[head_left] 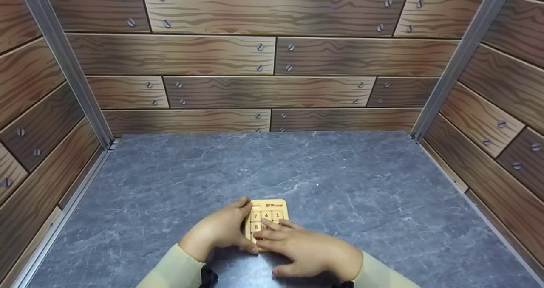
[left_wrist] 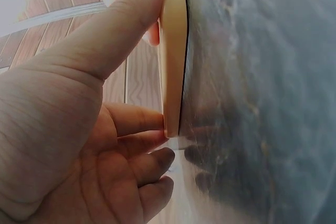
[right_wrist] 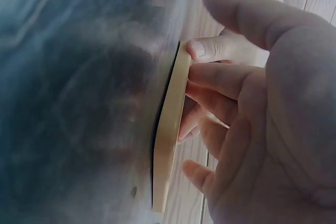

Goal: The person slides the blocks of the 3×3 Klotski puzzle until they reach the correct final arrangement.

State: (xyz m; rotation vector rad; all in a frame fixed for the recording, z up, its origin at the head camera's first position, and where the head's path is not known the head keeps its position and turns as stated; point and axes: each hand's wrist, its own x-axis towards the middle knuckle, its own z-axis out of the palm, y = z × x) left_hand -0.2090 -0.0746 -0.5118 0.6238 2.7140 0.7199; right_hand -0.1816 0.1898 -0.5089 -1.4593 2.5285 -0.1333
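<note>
A yellow number slide puzzle [head_left: 276, 204] lies flat on the table, with tiles marked 7, 4, 1 and 8 showing. My left hand [head_left: 221, 228] grips its left side, thumb at the near edge and fingertips at the far corner. In the left wrist view, the thumb and fingers of the left hand [left_wrist: 68, 103] span the puzzle's edge [left_wrist: 173, 72]. My right hand [head_left: 304, 247] lies over the puzzle with fairly straight fingers touching its face, hiding the lower tiles. The right wrist view shows the right hand [right_wrist: 262, 114] with its thumb held away from the puzzle [right_wrist: 170, 129].
The grey marbled tabletop [head_left: 272, 165] spreads around the puzzle. Wood-patterned panels [head_left: 221, 56] stand at the back and both sides, with metal corner posts [head_left: 463, 58] between them.
</note>
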